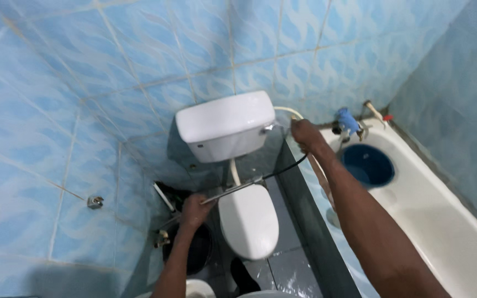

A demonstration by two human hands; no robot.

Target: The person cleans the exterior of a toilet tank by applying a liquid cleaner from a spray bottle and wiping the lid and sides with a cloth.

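Gripping a metal spray wand (233,189) just left of the closed toilet seat (248,221), my left hand (194,211) is clenched; beyond the seat, my right hand (305,135) grasps its black hose (289,166) beside the cistern (224,126).

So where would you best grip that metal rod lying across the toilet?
Probably the rod's left end, where the left hand already closes around it, coming from the wall side. It is thin and straight, lying tilted above the closed lid, so a full wrap grip suits. The right hand holds the black hose trailing from its other end.
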